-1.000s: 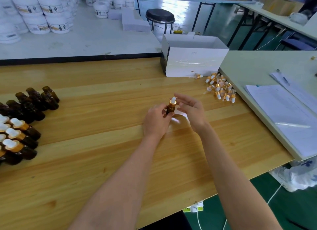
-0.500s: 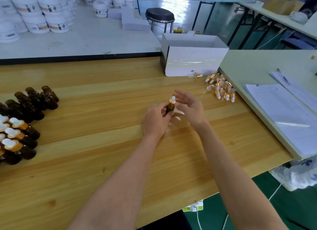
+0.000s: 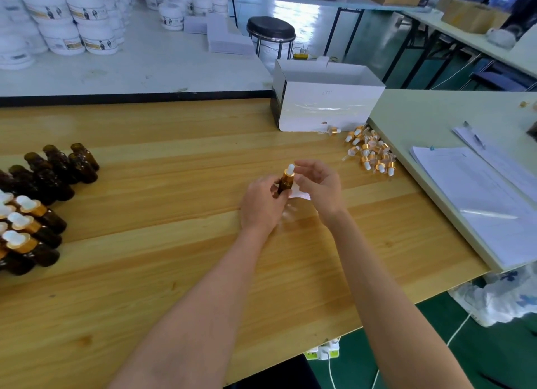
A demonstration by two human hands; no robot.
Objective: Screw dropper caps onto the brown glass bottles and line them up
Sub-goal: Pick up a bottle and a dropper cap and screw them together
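Brown glass bottle (image 3: 284, 184) is being held upright above mid-counter (image 3: 174, 272) in the curled left grip (image 3: 261, 205). The right grip (image 3: 319, 185) is hovering loose-fingered and empty beside its dropper cap (image 3: 289, 171). Capping seems underway; the next move is probably re-pinching and tightening.

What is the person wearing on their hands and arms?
Nothing at all! The left hand and the right hand are bare, with no gloves, rings, watch or bracelet showing. No sleeve reaches into the picture either, so everything you can see up from the wrists is uncovered.
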